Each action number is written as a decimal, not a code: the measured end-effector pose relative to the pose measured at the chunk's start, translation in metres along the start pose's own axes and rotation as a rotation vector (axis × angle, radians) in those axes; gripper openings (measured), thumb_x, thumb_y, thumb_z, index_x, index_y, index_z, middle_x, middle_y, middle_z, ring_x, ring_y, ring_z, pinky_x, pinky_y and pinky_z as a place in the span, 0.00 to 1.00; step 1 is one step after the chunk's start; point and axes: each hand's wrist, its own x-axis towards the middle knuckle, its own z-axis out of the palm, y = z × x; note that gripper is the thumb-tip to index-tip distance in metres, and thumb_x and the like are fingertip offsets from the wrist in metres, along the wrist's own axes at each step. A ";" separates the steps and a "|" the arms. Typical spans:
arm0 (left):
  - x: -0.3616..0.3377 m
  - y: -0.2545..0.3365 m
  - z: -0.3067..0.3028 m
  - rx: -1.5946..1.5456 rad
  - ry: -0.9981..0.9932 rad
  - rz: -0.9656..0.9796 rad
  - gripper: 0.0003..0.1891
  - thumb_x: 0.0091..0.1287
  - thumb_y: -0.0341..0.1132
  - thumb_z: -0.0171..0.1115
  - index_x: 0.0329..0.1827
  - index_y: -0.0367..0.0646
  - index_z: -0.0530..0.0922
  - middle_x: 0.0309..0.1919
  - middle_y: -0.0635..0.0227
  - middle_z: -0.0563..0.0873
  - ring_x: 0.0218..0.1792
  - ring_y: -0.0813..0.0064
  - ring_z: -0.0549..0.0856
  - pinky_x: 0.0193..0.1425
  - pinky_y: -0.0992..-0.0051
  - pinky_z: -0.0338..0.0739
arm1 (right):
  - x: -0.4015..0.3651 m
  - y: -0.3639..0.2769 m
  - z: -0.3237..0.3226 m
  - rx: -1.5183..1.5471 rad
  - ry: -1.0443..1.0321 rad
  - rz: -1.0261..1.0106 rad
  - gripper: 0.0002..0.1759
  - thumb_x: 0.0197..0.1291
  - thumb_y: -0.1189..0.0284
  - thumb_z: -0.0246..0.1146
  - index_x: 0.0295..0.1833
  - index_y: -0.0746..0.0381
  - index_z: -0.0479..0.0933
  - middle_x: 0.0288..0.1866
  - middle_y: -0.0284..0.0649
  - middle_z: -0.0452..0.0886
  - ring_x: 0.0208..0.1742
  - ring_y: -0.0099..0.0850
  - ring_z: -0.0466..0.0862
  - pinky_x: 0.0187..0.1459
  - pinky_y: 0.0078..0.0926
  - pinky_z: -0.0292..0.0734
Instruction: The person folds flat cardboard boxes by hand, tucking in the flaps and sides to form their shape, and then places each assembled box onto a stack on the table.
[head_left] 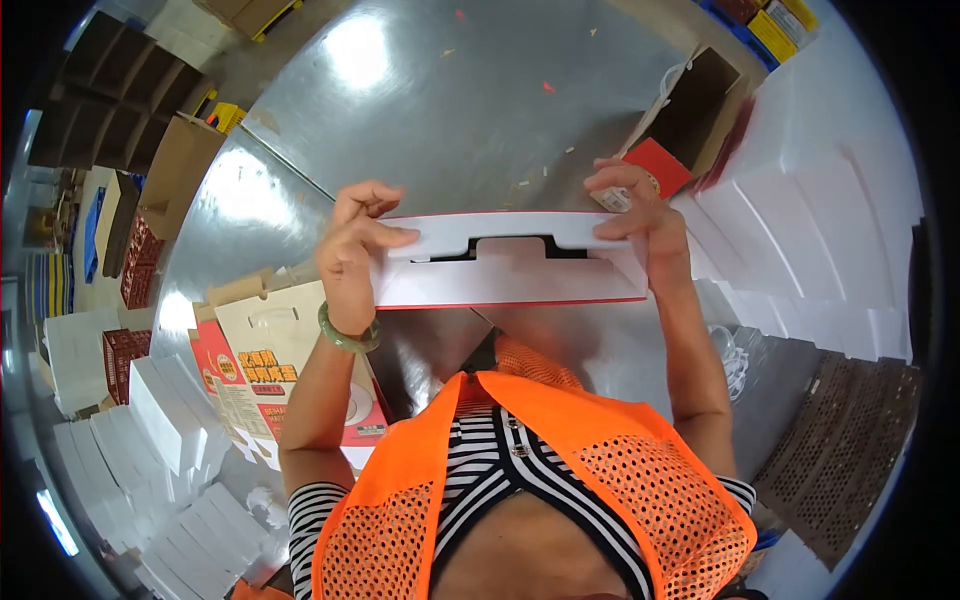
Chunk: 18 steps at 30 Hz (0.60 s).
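A white-lined cardboard box [500,284] with thin red edges is held level in front of my chest, above the metal table. Along its far side runs a white flap with a dark cut-out slot and a tab in the middle. My left hand [352,240] is closed round the left end, its thumb on the flap; a green bangle [348,332] is on that wrist. At the right end my right hand [650,222] grips the box, thumb pressed on the flap and index finger raised. The undersides of both grips are hidden.
Beneath the box is a shiny metal table [450,120]. A printed carton [290,345] lies by my left arm. Beyond my right hand stands an open brown carton [690,120]. White stacks [800,220] rise at right; a brown perforated crate [840,450] sits below them.
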 end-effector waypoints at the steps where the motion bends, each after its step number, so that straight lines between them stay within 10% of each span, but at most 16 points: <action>1: 0.004 0.000 0.001 -0.034 -0.003 -0.020 0.08 0.57 0.30 0.75 0.34 0.38 0.83 0.58 0.54 0.79 0.60 0.59 0.79 0.67 0.61 0.72 | 0.007 0.000 -0.009 -0.112 -0.116 -0.058 0.15 0.62 0.61 0.69 0.47 0.60 0.87 0.64 0.41 0.78 0.66 0.42 0.74 0.68 0.39 0.67; 10: 0.034 0.025 0.021 0.834 -0.218 -0.098 0.18 0.59 0.39 0.75 0.48 0.44 0.79 0.52 0.57 0.83 0.58 0.54 0.78 0.62 0.62 0.74 | 0.039 -0.038 0.013 -0.363 -0.051 0.522 0.18 0.61 0.65 0.70 0.54 0.59 0.79 0.55 0.39 0.80 0.61 0.36 0.77 0.60 0.36 0.72; 18: 0.042 0.001 0.005 0.747 -0.255 -0.108 0.15 0.67 0.36 0.68 0.54 0.43 0.82 0.56 0.59 0.84 0.58 0.60 0.80 0.64 0.67 0.74 | 0.033 -0.028 0.028 -0.803 -0.116 0.315 0.20 0.63 0.61 0.68 0.60 0.49 0.81 0.50 0.35 0.82 0.57 0.37 0.78 0.60 0.40 0.74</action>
